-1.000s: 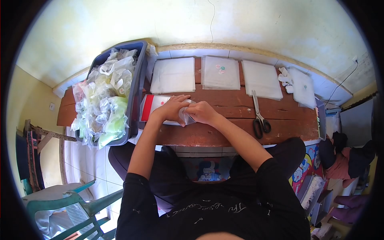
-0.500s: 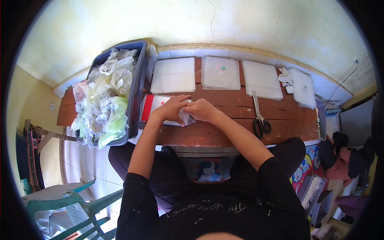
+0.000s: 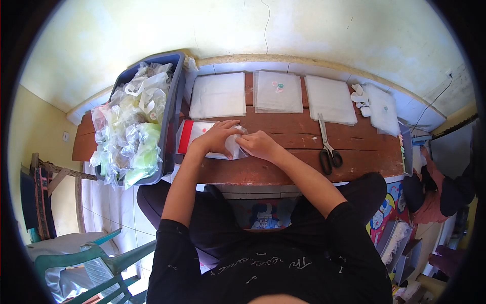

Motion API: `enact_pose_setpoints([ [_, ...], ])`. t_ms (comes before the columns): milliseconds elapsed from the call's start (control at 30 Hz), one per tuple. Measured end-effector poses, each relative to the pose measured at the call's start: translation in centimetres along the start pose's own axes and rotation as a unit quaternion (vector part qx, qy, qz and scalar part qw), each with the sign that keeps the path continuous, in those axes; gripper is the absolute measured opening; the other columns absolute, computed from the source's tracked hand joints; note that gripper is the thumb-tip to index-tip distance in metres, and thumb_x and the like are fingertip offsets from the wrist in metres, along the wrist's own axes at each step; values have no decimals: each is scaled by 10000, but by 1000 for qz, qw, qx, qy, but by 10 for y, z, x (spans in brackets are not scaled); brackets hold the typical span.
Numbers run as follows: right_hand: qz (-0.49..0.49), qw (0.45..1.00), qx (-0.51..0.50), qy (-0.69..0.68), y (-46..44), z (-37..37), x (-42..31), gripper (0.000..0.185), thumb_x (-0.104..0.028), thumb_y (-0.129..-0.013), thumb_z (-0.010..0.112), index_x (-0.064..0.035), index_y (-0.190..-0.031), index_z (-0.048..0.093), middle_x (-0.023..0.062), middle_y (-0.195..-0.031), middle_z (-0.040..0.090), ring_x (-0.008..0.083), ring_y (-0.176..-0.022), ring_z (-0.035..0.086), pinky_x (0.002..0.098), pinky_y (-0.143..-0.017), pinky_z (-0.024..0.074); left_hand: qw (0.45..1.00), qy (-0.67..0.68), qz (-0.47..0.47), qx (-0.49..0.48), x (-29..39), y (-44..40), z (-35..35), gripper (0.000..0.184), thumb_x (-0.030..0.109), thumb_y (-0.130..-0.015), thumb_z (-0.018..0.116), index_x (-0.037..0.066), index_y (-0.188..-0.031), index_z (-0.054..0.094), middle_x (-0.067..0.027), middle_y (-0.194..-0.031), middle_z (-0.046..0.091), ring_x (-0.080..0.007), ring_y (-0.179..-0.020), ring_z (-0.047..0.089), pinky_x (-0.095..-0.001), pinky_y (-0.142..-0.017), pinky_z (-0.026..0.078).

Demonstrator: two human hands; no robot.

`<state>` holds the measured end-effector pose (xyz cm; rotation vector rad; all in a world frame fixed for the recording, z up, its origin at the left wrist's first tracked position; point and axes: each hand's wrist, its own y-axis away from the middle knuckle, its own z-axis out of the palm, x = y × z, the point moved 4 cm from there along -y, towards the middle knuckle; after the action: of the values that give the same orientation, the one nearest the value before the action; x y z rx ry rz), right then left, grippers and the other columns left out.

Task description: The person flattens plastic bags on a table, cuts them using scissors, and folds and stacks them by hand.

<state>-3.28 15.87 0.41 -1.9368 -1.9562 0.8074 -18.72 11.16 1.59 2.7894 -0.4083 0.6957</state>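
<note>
A flat white packet with a red band (image 3: 186,137) lies on the brown wooden table, a clear plastic bag (image 3: 234,146) around or over its right end. My left hand (image 3: 216,140) rests on the packet and plastic with its fingers stretched out and spread. Just to the right, my right hand (image 3: 260,145) pinches the edge of the bag between thumb and bent fingers. How far the plastic covers the packet is hidden under my hands. Black-handled scissors (image 3: 329,152) lie to the right of my right hand, blades pointing away.
A dark grey bin (image 3: 177,91) heaped with plastic bags stands at the left. Stacks of clear bags (image 3: 217,95) line the table's back, and a white bundle (image 3: 360,99) lies near the right end. Another person (image 3: 430,197) is at the far right; a green chair (image 3: 96,261) stands lower left.
My right hand has shifted slightly right and down, drawing the bag's edge along. My left hand stays in place. At the far right, the other person's arm now reaches up beside the table.
</note>
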Motion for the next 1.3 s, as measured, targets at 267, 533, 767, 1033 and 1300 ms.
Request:
enact_pose_setpoints([
  [267,39,999,-1,7,23,-12,0,90,-105,-835,600,-60,-885,539,63,-710,595,218,-653,664,339,-520,520,1000,18,-14,-3,3,-2,-1,982,156,-457,927,239,-1355,540,-112,-1552,312,-363,-1430,261,-462,-1183,244],
  [533,72,997,41,13,38,-20,1,102,-91,-839,621,-55,-871,532,67,-694,568,222,-635,643,360,-524,510,1000,-4,-10,-5,7,-2,-2,1051,173,-478,920,253,-1423,470,-120,-1550,312,-363,-1425,269,-461,-1183,244],
  [767,246,953,114,-137,37,-13,-2,109,-98,-874,627,-34,-911,547,120,-735,629,298,-662,654,383,-569,516,999,-20,-15,20,9,-4,4,1016,282,-533,909,247,-1438,449,-137,-1539,325,-369,-1422,273,-475,-1168,239],
  [1033,407,831,151,-347,36,18,2,135,-105,-935,598,-3,-970,517,121,-675,611,182,-632,641,304,-596,508,999,-12,-11,38,5,-4,5,990,349,-532,904,256,-1417,469,-142,-1522,360,-382,-1416,285,-502,-1160,233],
  [1300,404,868,153,-243,31,17,-2,146,-154,-964,535,-18,-966,482,198,-774,624,296,-675,633,390,-618,484,999,-3,-4,43,6,-3,3,974,347,-545,897,236,-1414,471,-149,-1514,374,-377,-1412,301,-498,-1160,234],
])
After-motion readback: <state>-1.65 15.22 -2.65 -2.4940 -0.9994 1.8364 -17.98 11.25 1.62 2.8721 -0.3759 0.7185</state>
